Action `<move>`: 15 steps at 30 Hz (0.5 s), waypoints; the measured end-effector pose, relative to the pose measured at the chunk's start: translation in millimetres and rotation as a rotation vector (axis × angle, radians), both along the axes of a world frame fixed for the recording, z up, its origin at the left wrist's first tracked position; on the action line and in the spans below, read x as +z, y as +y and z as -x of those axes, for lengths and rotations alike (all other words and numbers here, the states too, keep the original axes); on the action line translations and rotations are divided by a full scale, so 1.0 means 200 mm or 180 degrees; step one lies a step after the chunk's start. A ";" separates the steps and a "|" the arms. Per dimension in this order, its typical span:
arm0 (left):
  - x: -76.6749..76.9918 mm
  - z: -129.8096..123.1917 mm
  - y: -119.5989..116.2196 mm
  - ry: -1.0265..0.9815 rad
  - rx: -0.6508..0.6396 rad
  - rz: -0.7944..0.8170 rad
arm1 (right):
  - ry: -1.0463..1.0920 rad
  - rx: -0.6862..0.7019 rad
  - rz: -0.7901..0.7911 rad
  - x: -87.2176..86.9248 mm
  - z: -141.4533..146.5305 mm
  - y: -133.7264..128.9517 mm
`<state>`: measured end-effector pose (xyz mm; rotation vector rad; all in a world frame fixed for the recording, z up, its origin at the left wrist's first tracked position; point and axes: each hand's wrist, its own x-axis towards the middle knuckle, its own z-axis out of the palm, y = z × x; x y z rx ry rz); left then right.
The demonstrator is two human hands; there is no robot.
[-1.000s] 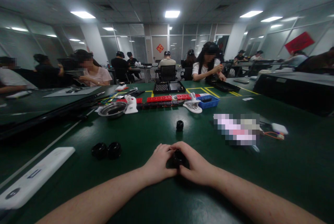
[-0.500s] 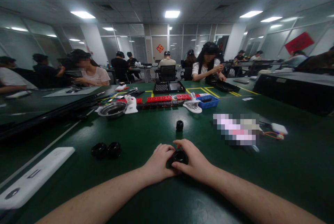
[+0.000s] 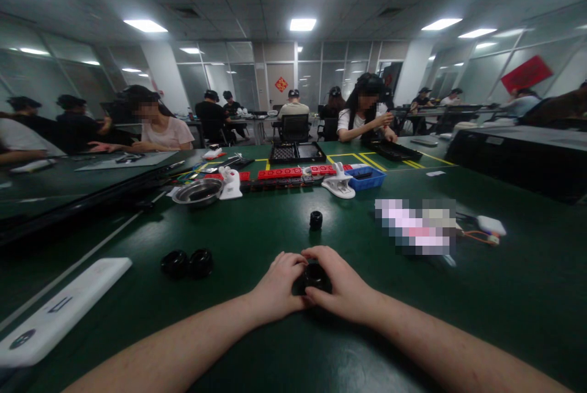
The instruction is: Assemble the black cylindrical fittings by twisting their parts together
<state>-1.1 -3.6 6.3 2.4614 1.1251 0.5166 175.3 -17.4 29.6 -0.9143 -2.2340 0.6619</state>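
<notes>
Both hands are wrapped around a glossy black round part with a hollow in its top, low over the green table. My left hand curves along its left side, fingers bent. From the right, my right hand grips it between thumb and fingers. The fingertips partly hide the part's edges. Straight ahead stands a smaller black ribbed piece. To the left, two similar black round parts lie side by side.
A white elongated device lies at the near left. Farther off are a metal bowl, white clamps, red strips and a blue tray. A blurred-out item is at right. Co-workers sit beyond.
My right hand has turned slightly around the black part, its thumb and index finger shifting a little. A co-worker on the left has lowered and extended a hand.
</notes>
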 end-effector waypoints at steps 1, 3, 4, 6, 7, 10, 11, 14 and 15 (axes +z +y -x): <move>0.00 0.00 0.00 0.0013 -0.0010 -0.0004 | -0.0042 -0.0099 -0.0031 -0.01 0.00 0.00; 0.00 0.00 0.00 0.0046 -0.0017 -0.0014 | -0.0123 -0.0249 -0.0067 -0.02 0.00 0.01; 0.00 0.00 0.00 0.0054 -0.0019 -0.0023 | -0.0163 -0.0294 -0.0070 -0.02 0.00 0.02; 0.00 0.00 0.00 0.0039 -0.0025 -0.0055 | -0.0226 -0.0349 -0.0065 -0.03 0.00 0.02; 0.00 0.00 0.00 0.0022 -0.0032 -0.0072 | -0.0246 -0.0365 -0.0063 -0.03 0.00 0.02; -0.01 0.00 0.00 -0.0007 -0.0039 -0.0087 | -0.0262 -0.0381 -0.0036 -0.03 0.00 0.02; -0.01 0.00 0.00 -0.0007 -0.0040 -0.0074 | -0.0248 -0.0375 -0.0014 -0.02 0.01 0.02; -0.01 0.00 0.00 -0.0027 -0.0028 -0.0042 | -0.0167 -0.0329 0.0059 -0.02 0.01 0.02; -0.01 0.00 0.00 -0.0039 -0.0016 -0.0042 | -0.0134 -0.0296 0.0076 -0.02 0.01 0.01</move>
